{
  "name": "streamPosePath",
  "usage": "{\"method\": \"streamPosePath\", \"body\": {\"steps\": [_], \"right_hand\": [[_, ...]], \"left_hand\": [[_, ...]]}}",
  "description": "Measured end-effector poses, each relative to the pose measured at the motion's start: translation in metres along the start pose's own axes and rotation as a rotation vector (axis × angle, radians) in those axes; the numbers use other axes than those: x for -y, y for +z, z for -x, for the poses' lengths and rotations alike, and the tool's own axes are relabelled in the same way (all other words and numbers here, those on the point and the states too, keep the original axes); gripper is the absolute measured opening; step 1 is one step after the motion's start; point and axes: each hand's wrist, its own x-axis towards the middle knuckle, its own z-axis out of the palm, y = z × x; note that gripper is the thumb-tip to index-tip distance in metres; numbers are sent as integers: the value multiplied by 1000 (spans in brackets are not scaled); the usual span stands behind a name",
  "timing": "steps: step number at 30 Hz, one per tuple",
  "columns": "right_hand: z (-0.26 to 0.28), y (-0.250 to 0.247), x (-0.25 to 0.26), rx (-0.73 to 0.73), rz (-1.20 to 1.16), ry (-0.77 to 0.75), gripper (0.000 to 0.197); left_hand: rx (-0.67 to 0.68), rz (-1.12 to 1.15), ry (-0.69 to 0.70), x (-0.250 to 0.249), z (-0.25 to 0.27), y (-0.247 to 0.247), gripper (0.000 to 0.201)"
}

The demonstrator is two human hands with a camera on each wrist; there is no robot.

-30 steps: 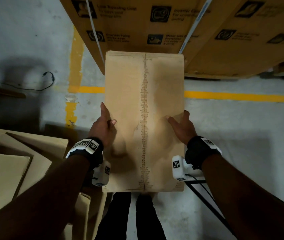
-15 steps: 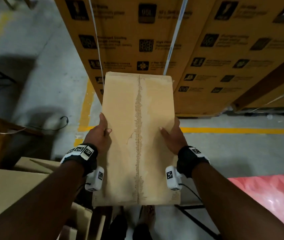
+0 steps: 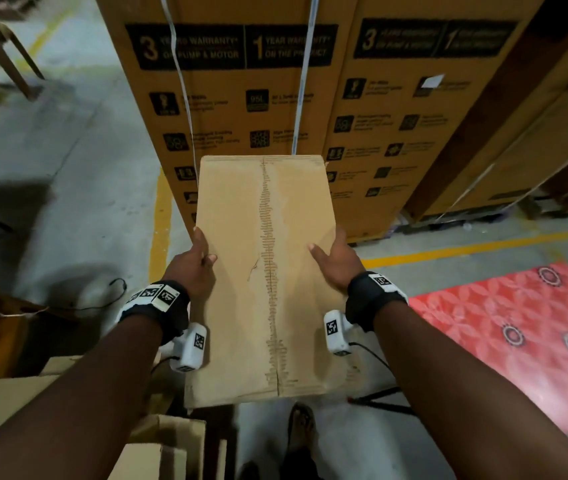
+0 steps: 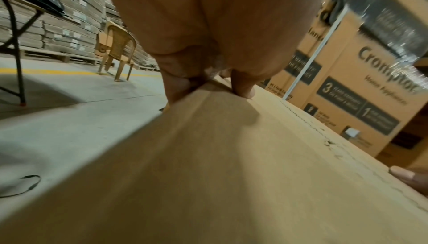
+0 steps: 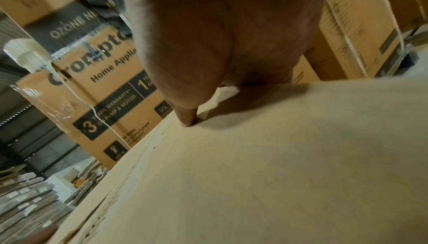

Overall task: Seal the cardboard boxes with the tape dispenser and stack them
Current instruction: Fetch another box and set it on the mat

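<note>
I carry a long plain cardboard box in front of me, held off the floor, with clear tape along its centre seam. My left hand grips its left edge, thumb on top and fingers under the side. My right hand grips the right edge the same way. In the left wrist view the left hand pinches the box edge. In the right wrist view the right hand's thumb presses on the box top. No tape dispenser is in view.
Tall printed appliance cartons strapped with white bands stand straight ahead. Yellow lines mark the concrete floor. A red patterned mat lies at right. More cardboard sits at lower left, a chair and a table leg farther left.
The box has been lifted and carried toward the printed cartons, which now loom larger. The red mat has come into view on the right. Both grips are unchanged.
</note>
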Motion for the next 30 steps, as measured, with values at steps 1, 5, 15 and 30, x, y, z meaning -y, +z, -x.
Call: {"method": "streamPosePath", "body": {"steps": [1, 5, 15, 30], "right_hand": [[10, -2, 4, -17, 25, 2, 83], [51, -15, 15, -85, 131, 23, 86], [127, -80, 22, -181, 129, 114, 87], [310, -203, -88, -415, 62, 291, 86]], "left_hand": [[0, 1, 13, 1, 6, -3, 70], [15, -31, 94, -3, 22, -15, 69], [85, -103, 257, -62, 57, -40, 69], [192, -200, 505, -225, 166, 57, 67]]}}
